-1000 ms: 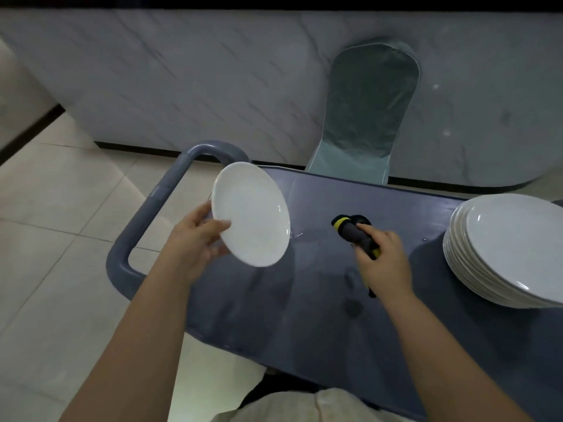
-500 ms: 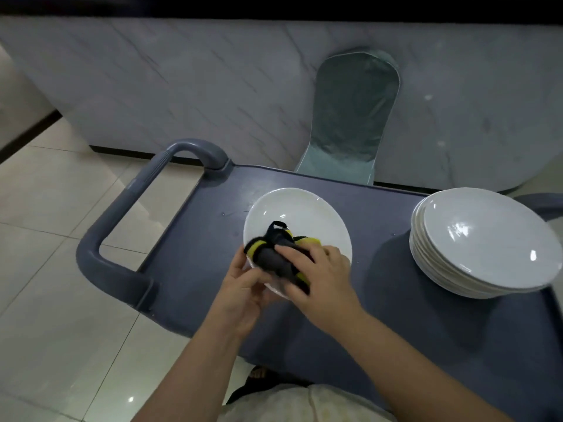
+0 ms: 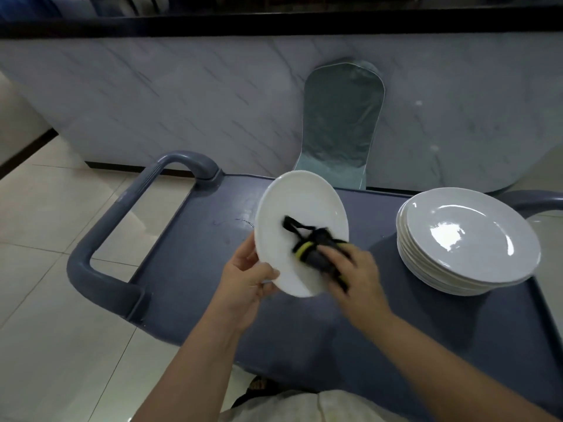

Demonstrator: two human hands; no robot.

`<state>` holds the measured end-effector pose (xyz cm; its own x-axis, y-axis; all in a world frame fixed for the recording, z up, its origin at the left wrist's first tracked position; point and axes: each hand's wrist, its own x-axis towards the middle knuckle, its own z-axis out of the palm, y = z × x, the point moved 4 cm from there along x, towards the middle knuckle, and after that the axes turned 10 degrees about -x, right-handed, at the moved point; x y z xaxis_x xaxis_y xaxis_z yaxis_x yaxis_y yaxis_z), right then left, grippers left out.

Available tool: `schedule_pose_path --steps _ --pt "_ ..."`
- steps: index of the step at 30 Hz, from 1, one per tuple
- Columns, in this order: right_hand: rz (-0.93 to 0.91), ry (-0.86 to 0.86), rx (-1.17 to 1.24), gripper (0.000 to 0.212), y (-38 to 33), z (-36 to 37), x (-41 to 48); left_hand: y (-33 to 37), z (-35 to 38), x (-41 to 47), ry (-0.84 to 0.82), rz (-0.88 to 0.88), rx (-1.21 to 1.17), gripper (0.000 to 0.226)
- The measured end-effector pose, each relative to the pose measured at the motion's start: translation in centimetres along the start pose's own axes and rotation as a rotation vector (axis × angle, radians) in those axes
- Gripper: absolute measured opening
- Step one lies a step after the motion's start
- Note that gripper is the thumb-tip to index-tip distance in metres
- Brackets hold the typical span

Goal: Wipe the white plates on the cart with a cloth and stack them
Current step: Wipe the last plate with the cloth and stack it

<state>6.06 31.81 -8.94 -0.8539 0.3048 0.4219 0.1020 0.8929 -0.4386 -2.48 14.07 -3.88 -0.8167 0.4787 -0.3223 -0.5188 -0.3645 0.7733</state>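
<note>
Grey cart (image 3: 189, 269) on pale floor tiles (image 3: 45, 223), marble-look wall (image 3: 182, 95) behind; stack of plates (image 3: 466, 242) at its right edge; left hand (image 3: 246, 281) grips a tilted white plate (image 3: 300, 208) by its lower rim above the cart's middle; right hand (image 3: 356, 278) presses a black-and-yellow cloth (image 3: 313, 248) on its face.

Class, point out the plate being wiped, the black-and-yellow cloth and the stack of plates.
plate being wiped (image 3: 300, 201): head view, bare upper part of its face.
cloth (image 3: 315, 258): head view, black body beside the yellow band.
stack of plates (image 3: 466, 239): head view, middle of the top plate.
</note>
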Motion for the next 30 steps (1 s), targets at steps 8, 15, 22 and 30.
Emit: schedule_pose_path --steps 8,15,22,30 --pt "-0.057 0.004 0.051 0.055 -4.5 -0.4 4.3 0.3 1.7 0.7 -0.063 0.010 0.019 0.066" --pt "0.257 0.066 -0.104 0.054 3.5 -1.5 4.9 -1.8 1.6 -0.3 -0.062 -0.089 0.072 0.069" --pt "-0.078 -0.025 0.022 0.058 -2.2 -0.3 0.2 0.1 1.3 0.9 -0.012 0.005 0.027 0.064" --pt "0.053 0.013 0.058 0.055 -2.0 -1.0 5.7 -0.8 2.4 0.5 -0.042 -0.011 0.137 0.062"
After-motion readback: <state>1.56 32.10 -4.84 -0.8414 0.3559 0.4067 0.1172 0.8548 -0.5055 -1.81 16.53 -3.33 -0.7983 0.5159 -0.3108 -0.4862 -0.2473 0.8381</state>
